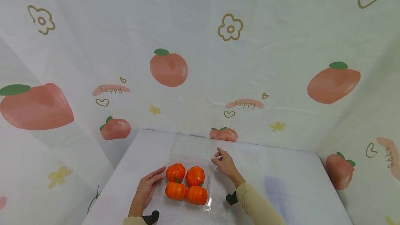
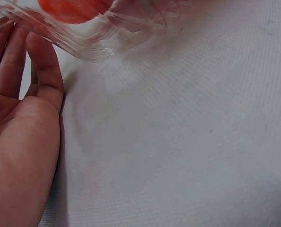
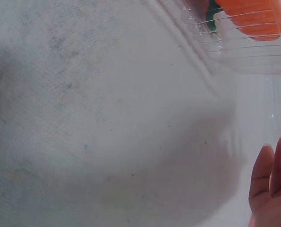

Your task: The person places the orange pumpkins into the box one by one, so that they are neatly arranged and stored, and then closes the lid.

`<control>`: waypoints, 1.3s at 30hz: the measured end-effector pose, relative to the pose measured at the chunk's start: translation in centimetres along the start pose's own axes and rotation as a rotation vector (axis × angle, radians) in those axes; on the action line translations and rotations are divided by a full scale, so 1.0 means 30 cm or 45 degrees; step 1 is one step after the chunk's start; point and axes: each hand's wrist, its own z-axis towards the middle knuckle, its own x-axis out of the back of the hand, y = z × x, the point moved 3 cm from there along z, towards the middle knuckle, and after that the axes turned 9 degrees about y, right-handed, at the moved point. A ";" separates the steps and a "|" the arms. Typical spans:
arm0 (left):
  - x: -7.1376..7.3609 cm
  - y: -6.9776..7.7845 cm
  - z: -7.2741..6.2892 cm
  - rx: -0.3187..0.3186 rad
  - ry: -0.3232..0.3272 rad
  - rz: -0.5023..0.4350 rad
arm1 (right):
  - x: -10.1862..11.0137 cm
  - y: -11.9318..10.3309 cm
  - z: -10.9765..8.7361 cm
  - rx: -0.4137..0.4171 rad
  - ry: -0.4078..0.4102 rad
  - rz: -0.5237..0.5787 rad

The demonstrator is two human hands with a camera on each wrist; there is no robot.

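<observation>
A clear plastic clamshell box (image 1: 208,207) lies with its lid (image 1: 192,147) folded back toward the rear wall. Several small orange pumpkins (image 1: 195,175) sit in its base, some with green stems. Along the box's left side, my left hand (image 1: 147,187) rests its extended fingers against the plastic; in the left wrist view those fingers (image 2: 46,66) reach the wall of the box. My right hand (image 1: 226,164) is beside the lid's right edge, its fingers slightly bent. From the right wrist, the fingertips (image 3: 263,163) show nothing gripped between them.
A white cloth covers the table (image 1: 250,169). Behind it hangs a pale curtain (image 1: 200,110) printed with peaches, hearts and flowers, which also encloses both sides. A dark cord (image 1: 93,199) hangs at the table's left edge.
</observation>
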 end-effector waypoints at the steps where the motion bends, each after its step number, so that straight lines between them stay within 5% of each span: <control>1: -0.001 0.001 0.000 0.002 0.001 -0.001 | 0.002 -0.002 0.001 0.003 0.003 0.008; 14: 0.000 0.004 -0.005 -0.002 0.003 0.037 | 0.032 -0.047 -0.002 0.083 0.054 0.086; 27: 0.000 -0.004 0.000 0.010 -0.019 -0.025 | 0.041 -0.075 -0.007 -0.050 0.138 0.280; 39: -0.003 0.002 -0.005 0.010 -0.020 -0.009 | 0.057 -0.096 -0.017 -0.016 0.152 0.334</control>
